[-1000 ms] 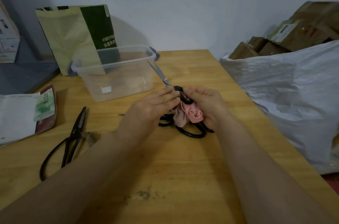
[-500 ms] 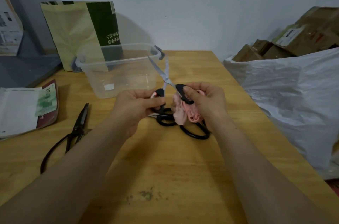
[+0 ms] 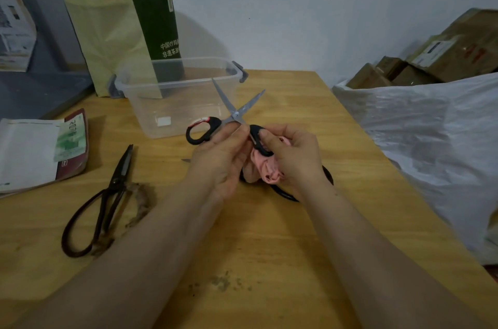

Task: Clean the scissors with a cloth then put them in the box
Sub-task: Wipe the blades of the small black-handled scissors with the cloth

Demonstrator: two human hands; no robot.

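Black-handled scissors [image 3: 234,113] with grey blades are held above the wooden table [image 3: 269,247], blades spread wide and pointing at the clear plastic box [image 3: 151,110]. My left hand [image 3: 221,158] holds the scissors near the pivot with its fingertips. My right hand [image 3: 293,156] grips the right handle loop together with a bunched pink cloth [image 3: 266,169]. Under my hands lies a second pair of black scissors [image 3: 285,192], mostly hidden. A third, old dark iron pair [image 3: 102,202] lies at the left on the table.
A green and yellow paper bag [image 3: 121,40] stands behind the box. Papers and a booklet [image 3: 40,150] lie at the left edge. A large white plastic sack [image 3: 431,145] and cardboard boxes [image 3: 444,53] sit to the right. Dirt specks [image 3: 221,281] mark the table front.
The scissors' blades opened wide. My left hand moved from the left handle loop up to the pivot area, leaving that loop free.
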